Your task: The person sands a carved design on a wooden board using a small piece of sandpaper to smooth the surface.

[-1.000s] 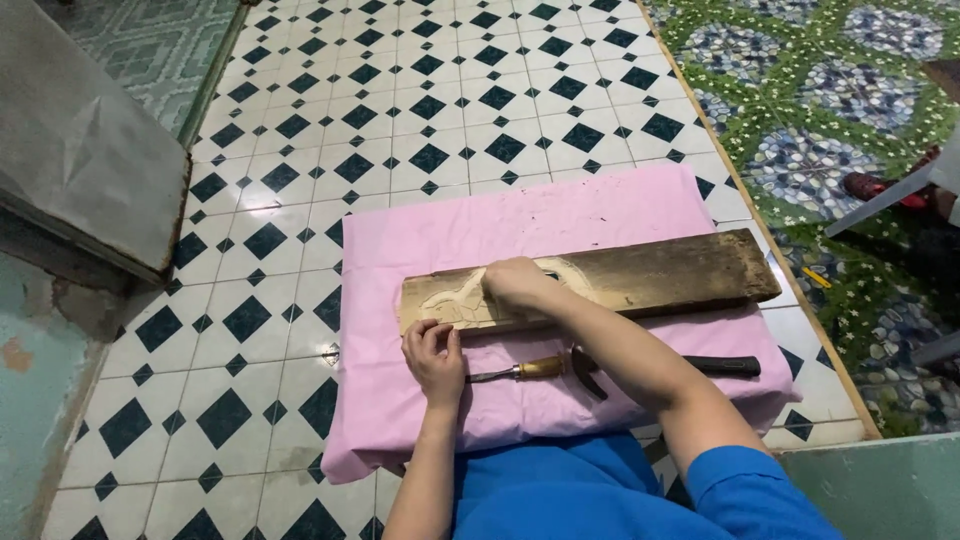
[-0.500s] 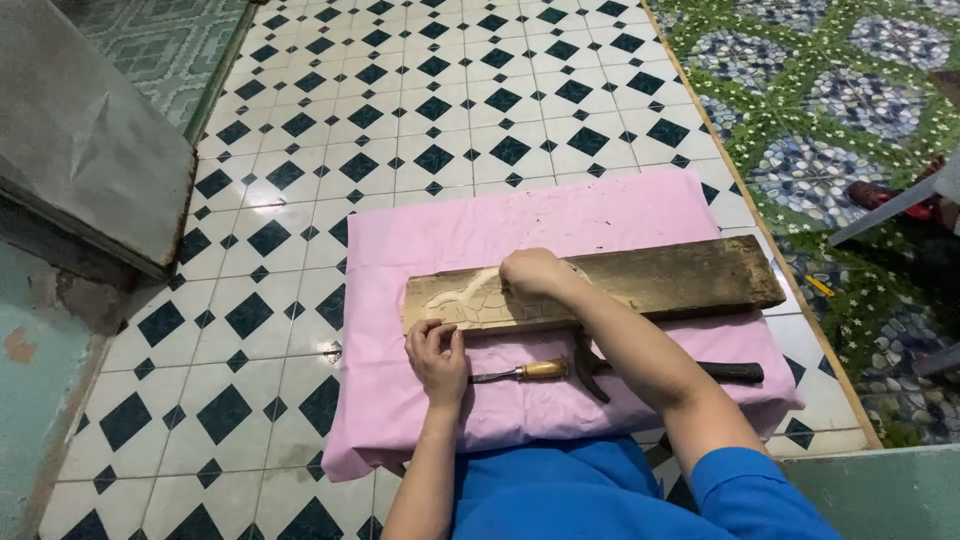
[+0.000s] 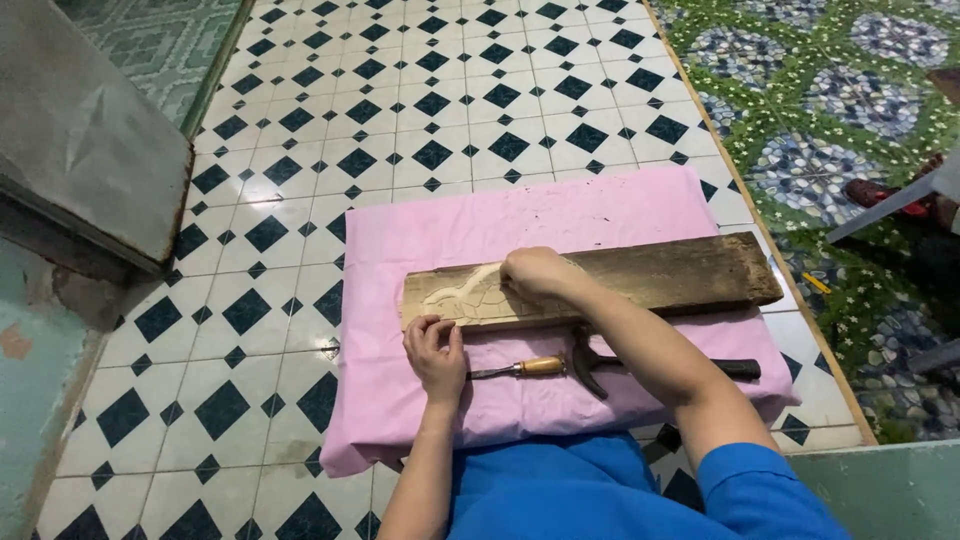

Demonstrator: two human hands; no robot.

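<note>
The wooden plank (image 3: pixel 640 280) lies lengthwise left-right, right hand (image 3: pixel 535 272) on it.

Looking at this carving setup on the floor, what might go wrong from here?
The chisel and claw hammer lie loose on the pink cloth, right under the right forearm; a lowered arm could catch the blade or knock them.

The plank rests on soft cloth over smooth tiles, so it may slide while the right hand rubs the carved part.

The left hand sits at the plank's rough edge, where splinters seem possible.
</note>
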